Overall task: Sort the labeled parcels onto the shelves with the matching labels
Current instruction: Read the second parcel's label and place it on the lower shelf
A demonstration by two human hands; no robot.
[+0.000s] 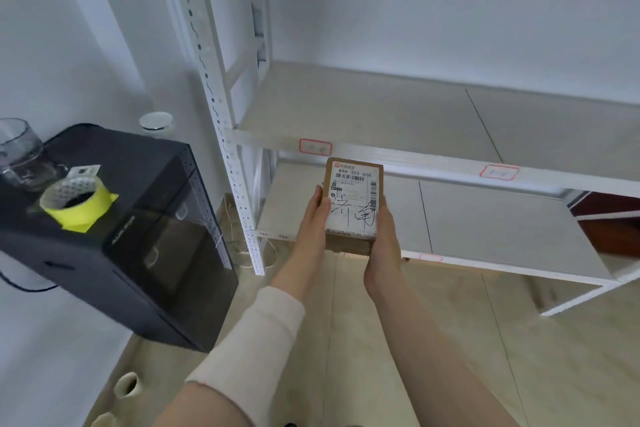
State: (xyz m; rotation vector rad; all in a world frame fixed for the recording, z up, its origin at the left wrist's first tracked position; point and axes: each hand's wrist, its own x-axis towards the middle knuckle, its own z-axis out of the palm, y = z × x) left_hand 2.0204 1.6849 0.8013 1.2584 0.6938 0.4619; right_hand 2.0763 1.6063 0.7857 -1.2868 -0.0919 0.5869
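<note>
A small brown cardboard parcel [353, 198] with a white shipping label and black handwritten characters is held in front of the white metal shelf unit [433, 163]. My left hand [313, 222] grips its left side and my right hand [382, 239] grips its right side and underside. The parcel hangs just before the front rail of the upper shelf board. That rail carries two red-bordered labels, one [315, 147] just above the parcel and one [498, 172] further right. The lower shelf board [485, 218] lies behind and below the parcel, with a faint label [430, 257] on its front edge.
A black cabinet-like appliance [138, 236] stands at the left, with a roll of yellow tape [78, 204] and a glass jug [17, 152] on top. A perforated white upright [225, 135] forms the shelf's left corner. Light wood floor [415, 340] lies below. Both shelf boards hold no parcels.
</note>
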